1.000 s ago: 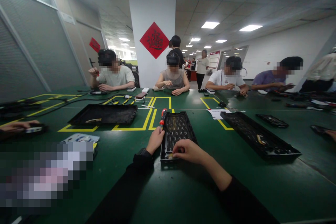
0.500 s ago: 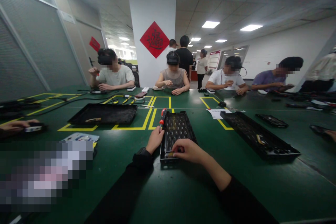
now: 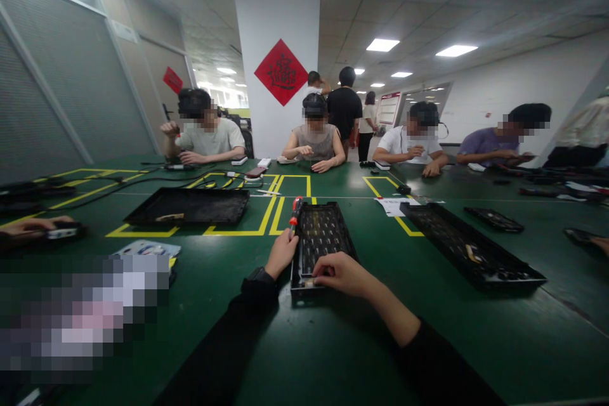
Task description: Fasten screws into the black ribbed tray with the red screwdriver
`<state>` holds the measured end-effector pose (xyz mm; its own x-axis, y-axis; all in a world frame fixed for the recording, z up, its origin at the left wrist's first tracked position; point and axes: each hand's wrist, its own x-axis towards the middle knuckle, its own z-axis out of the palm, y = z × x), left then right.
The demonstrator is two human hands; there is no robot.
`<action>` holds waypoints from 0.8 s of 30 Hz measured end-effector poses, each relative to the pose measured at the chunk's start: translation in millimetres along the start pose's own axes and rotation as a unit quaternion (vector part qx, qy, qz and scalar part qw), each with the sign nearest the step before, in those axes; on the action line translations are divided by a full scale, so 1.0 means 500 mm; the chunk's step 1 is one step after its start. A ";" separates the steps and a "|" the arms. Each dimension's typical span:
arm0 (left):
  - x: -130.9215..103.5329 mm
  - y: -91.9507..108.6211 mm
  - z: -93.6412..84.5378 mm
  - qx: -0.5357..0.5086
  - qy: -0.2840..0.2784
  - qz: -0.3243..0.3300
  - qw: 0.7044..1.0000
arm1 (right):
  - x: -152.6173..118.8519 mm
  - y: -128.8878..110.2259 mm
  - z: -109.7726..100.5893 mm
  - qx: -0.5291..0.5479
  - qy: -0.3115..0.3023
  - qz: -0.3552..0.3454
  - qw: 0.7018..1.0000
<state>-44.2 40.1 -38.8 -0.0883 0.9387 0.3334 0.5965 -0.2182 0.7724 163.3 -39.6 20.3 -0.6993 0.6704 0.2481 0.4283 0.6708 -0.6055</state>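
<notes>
Here, casing (image 3: 349,238) under curled right hand (image 3: 340,273), hold unclear; left hand (image 3: 280,255) alongside, gripping screwdriver (image 3: 295,212).

A black tray (image 3: 347,236) sits on the green table (image 3: 380,361). At its left edge I see the left hand (image 3: 280,255) gripping a red screwdriver (image 3: 295,210), handle pointing away. Over its near end, the fingers of the right hand (image 3: 339,271) bend down to a small pale piece (image 3: 309,282); whether they grip it, I can't tell. Left of the black tray lies a wider tray (image 3: 195,204), right of it a longer tray (image 3: 443,229).
</notes>
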 end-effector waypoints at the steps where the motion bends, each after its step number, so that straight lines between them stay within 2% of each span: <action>1: 0.000 0.000 0.000 -0.001 -0.001 -0.001 1.000 | 0.000 0.000 0.000 -0.001 0.000 0.001 1.000; 13: 0.000 0.000 0.003 0.010 -0.001 0.001 1.000 | 0.002 0.000 0.000 -0.012 0.014 -0.011 1.000; 24: 0.001 -0.003 0.004 0.006 0.001 0.011 1.000 | -0.001 -0.003 -0.003 -0.004 -0.008 0.000 1.000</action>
<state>-43.6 41.2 -40.9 -0.0762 0.9333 0.3508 0.6070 -0.2357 0.7589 163.7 -40.5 22.2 -0.7088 0.6648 0.2359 0.4323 0.6736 -0.5995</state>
